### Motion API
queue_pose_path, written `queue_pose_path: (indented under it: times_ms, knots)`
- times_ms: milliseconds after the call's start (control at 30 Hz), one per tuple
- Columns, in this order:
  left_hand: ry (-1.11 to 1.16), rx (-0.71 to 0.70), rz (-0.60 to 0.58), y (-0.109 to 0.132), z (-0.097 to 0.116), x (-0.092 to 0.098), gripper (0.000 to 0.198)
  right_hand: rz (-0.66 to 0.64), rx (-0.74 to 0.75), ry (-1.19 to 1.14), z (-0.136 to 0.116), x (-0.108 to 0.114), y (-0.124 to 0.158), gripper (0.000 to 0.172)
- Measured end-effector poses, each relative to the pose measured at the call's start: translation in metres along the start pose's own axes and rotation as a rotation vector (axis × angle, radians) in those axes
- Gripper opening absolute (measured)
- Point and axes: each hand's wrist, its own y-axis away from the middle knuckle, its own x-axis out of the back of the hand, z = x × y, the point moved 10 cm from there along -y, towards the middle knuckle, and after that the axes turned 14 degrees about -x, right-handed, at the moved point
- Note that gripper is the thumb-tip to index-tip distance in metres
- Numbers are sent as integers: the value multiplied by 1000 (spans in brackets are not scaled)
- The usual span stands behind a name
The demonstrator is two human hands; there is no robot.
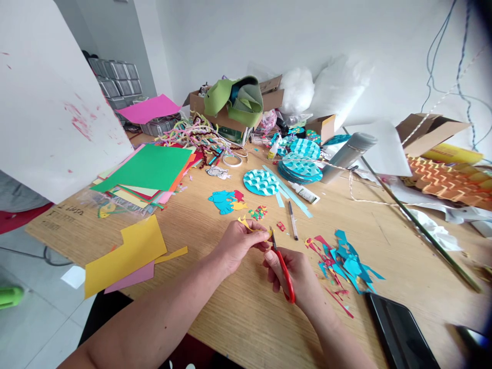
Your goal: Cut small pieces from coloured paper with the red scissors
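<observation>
My left hand (239,245) pinches a small piece of yellow paper (251,226) just above the wooden table (215,312). My right hand (295,274) is closed round the red handles of a pair of scissors (283,269), whose blades point up at the yellow piece and touch its right edge. Just beyond the hands lie a blue paper animal cutout (223,201) with small red and yellow bits and a tiny red scrap (281,225).
Blue and red paper scraps (342,264) lie right of my hands, a pen (292,220) and a glue bottle (304,192) beyond. Yellow and pink sheets (125,256) hang over the left edge. A stack of coloured paper (148,174), blue scalloped discs (261,182), boxes and a dark tablet (400,333) surround the spot.
</observation>
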Motion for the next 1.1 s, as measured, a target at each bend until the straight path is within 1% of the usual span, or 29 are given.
queue_pose_path:
  times_ms: [267, 533, 867, 1100]
  knots:
    - [1, 8, 3, 1, -2, 0, 23, -1, 25, 16, -2, 0, 1, 49]
    - [18, 12, -4, 0, -2, 0, 22, 6, -1, -13, 0, 1, -1, 50]
    - [-2, 16, -29, 0, -3, 0, 20, 16, -19, 18, -1, 2, 3, 48]
    - [-17, 22, -48, 0, -3, -1, 20, 0, -36, 36, -1, 2, 0, 48]
